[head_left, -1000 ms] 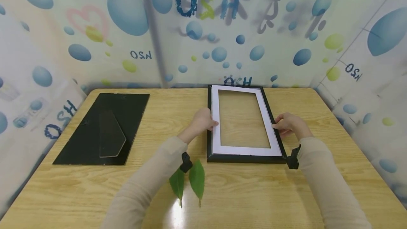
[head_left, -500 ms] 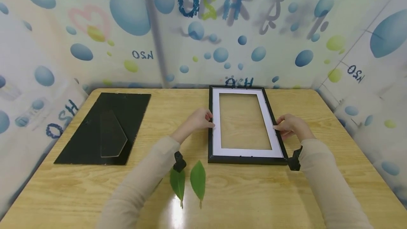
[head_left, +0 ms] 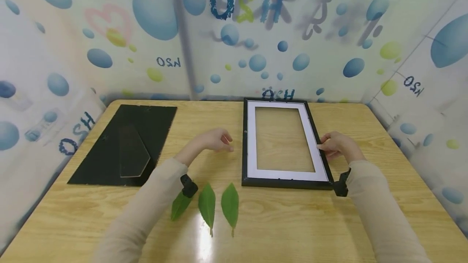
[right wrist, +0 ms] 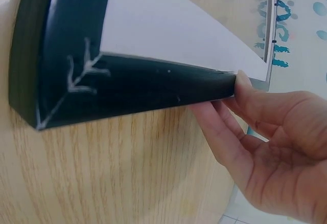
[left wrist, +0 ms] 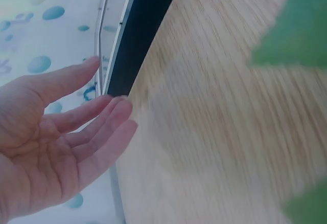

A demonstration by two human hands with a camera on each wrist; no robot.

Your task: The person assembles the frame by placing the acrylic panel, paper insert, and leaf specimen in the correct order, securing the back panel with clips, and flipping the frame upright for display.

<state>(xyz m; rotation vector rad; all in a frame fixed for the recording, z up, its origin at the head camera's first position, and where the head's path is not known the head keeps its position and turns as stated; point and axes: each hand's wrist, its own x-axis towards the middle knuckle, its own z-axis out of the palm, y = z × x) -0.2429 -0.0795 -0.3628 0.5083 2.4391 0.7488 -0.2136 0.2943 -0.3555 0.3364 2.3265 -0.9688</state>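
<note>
A black picture frame [head_left: 287, 184] lies on the table, its back side facing up. Inside its border sits a white mat [head_left: 252, 149], and wood grain shows through the mat's window. My right hand [head_left: 340, 147] pinches the frame's right side, thumb on top at the inner edge and fingers against the outer side, as the right wrist view shows along the black border [right wrist: 148, 83]. My left hand [head_left: 216, 140] hovers left of the frame, apart from it, fingers loosely bent and holding nothing. In the left wrist view its palm [left wrist: 51, 142] is turned to the camera.
A black backing board [head_left: 98, 157] with an easel stand [head_left: 132, 153] lies at the table's left. Green leaves lie near the front: one in the middle [head_left: 206, 206], one to its right [head_left: 230, 205], one partly under the left wrist [head_left: 180, 207]. A patterned curtain [head_left: 226, 68] hangs behind.
The mat, raised over the frame's far edge a second ago, now lies within the border. My left hand has let go and moved left, uncovering a third leaf. My right hand stays at the frame.
</note>
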